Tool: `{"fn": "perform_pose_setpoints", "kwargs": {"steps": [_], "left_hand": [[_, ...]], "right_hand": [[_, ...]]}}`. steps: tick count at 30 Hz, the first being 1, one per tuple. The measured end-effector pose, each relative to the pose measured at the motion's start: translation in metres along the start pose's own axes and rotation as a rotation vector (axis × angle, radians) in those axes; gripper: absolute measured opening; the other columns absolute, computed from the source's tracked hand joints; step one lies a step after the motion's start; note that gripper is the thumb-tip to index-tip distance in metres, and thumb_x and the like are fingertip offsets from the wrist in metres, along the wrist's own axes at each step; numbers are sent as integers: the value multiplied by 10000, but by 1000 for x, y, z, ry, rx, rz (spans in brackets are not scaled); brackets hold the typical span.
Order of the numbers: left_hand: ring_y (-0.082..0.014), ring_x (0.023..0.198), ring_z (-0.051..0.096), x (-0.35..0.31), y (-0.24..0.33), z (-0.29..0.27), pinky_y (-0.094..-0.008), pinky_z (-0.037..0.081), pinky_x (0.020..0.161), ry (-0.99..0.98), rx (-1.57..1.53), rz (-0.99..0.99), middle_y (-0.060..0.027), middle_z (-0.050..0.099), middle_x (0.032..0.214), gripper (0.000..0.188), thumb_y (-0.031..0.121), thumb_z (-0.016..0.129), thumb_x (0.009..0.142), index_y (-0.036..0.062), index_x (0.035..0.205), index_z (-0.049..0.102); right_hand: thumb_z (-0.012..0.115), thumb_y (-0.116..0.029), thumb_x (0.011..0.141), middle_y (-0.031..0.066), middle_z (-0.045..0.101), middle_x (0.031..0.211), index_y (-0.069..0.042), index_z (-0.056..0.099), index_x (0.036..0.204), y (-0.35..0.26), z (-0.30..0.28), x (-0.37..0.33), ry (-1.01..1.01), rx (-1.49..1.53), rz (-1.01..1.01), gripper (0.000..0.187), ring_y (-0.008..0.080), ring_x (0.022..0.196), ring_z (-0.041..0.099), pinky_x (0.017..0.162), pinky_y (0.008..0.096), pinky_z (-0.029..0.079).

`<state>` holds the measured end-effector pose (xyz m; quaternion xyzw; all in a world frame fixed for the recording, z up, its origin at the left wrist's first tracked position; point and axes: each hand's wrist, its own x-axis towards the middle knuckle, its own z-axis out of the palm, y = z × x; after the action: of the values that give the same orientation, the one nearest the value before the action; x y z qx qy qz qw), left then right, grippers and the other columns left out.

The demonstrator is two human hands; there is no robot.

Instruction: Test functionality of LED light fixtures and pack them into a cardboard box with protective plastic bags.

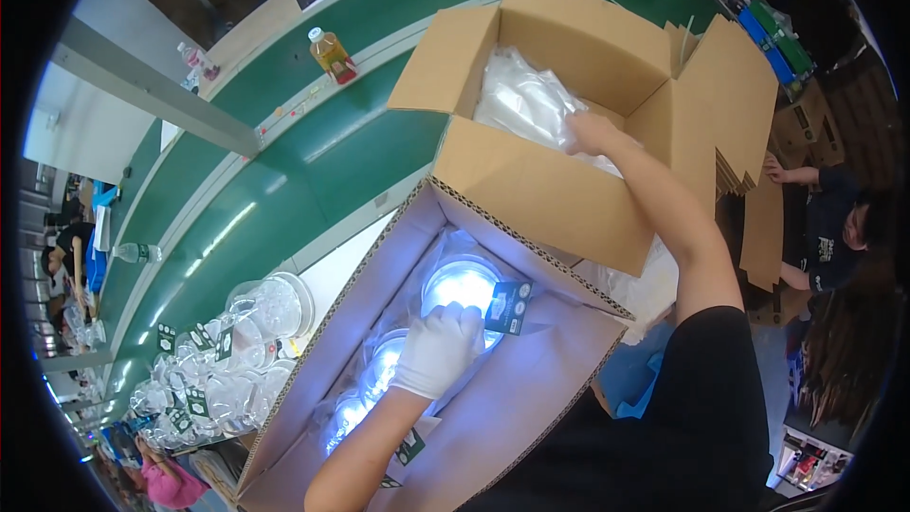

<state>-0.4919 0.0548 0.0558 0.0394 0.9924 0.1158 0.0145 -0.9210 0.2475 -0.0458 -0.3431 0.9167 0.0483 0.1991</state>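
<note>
My left hand [439, 353], in a white glove, is down inside a long open carton [559, 360]. Its fingers are curled at the middle of a glowing round lamp [453, 283] in clear wrapping; the fingertips are partly lost in glare. A dark green tag [509, 307] hangs at the lamp's right side. More lit round pieces [381, 365] lie in a row below it, partly under my wrist. My bare right hand [592, 135] reaches into a second open carton [588, 47], its fingers closed on a clear plastic bag [521, 95].
Clear round plastic pieces with green tags [251, 337] are heaped on the left. A green conveyor belt [313, 166] curves behind, with a drink bottle [332, 55] beyond. Flattened cardboard [744, 114] stands at the right, where another person [834, 228] handles it.
</note>
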Motion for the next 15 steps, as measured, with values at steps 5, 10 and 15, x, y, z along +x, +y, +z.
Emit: {"fn": "perform_pose_setpoints", "kwargs": {"steps": [5,10,15], "left_hand": [[-287,705,675,3,9,-12,-445,555,605,-16,-13,-21,-106,611,833,176,227,655,907,87,993,594],[-340,746,686,0,13,-40,-456,569,642,-65,-54,-16,-150,646,868,286,282,663,932,57,1102,617],[-315,798,704,-10,16,-80,-437,567,659,-219,-15,-31,-144,679,929,348,332,651,959,76,1187,597]], "right_hand": [[832,-200,754,169,740,1003,-69,758,1019,13,-37,-16,158,235,84,304,340,1007,697,890,449,542],[819,-109,740,177,732,970,-33,701,924,20,-55,-39,430,453,161,231,338,1001,697,872,420,549],[861,-151,716,176,727,933,-24,681,941,12,-58,-51,389,475,-28,315,354,940,701,841,434,546]]}}
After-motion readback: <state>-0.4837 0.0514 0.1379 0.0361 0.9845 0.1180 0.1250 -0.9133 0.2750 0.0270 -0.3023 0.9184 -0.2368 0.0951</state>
